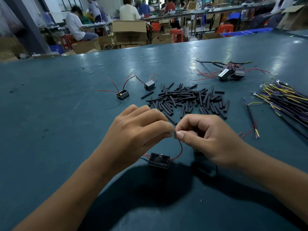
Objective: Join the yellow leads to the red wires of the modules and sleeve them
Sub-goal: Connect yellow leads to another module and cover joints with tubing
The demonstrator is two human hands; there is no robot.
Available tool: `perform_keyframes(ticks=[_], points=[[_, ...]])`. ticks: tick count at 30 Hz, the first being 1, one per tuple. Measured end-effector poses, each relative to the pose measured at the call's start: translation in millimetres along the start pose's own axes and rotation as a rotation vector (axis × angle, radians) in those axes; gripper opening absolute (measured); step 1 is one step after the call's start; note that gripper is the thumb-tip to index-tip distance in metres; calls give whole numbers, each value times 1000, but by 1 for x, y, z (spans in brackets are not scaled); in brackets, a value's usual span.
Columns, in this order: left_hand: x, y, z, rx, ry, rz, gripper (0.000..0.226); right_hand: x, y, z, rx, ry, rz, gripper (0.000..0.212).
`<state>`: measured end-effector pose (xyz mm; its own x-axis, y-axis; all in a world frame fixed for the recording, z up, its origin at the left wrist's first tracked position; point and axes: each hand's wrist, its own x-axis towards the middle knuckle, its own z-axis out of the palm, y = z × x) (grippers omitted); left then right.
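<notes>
Pinching a wire end between them, the left hand (136, 130) and right hand (205, 137) meet fingertip to fingertip above a black module (159, 160) on the teal table (50, 114); its red wire (179, 150) loops up to the pinch. Black sleeves (188, 99) lie at twelve o'clock, yellow leads (283, 95) at two.

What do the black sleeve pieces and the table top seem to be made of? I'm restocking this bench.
Black sleeve pieces: matte black flexible tubing, probably heat-shrink plastic; several lie slightly bent or flattened. Table top: a smooth teal sheet, perhaps rubber or vinyl matting; it reflects the ceiling lights softly and shows scuffs and specks.
</notes>
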<state>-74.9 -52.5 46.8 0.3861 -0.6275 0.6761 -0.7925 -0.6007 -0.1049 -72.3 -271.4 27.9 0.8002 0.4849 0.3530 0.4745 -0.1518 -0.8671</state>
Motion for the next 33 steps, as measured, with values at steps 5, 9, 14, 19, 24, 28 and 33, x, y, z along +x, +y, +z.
perform_keyframes(ticks=[5, 9, 14, 19, 24, 28, 33], points=[[2, 0, 0, 41, 1, 27, 15, 1, -1, -1, 28, -5, 27, 11], [0, -2, -1, 73, 9, 45, 12, 1, -2, 0, 43, -11, 25, 13], [1, 2, 2, 11, 18, 28, 16, 0, -2, 1, 40, -11, 21, 12], [1, 5, 2, -134, -33, -73, 13, -2, 2, 2, 13, -21, 4, 11], [-1, 5, 0, -544, -171, -378, 11, -5, 0, 3, -298, 41, -179, 7], [2, 7, 2, -977, -241, -725, 11, -5, -3, 5, -517, 84, -290, 4], [-2, 3, 4, -934, -262, -779, 17, -3, 5, 5, -419, 224, -183, 8]])
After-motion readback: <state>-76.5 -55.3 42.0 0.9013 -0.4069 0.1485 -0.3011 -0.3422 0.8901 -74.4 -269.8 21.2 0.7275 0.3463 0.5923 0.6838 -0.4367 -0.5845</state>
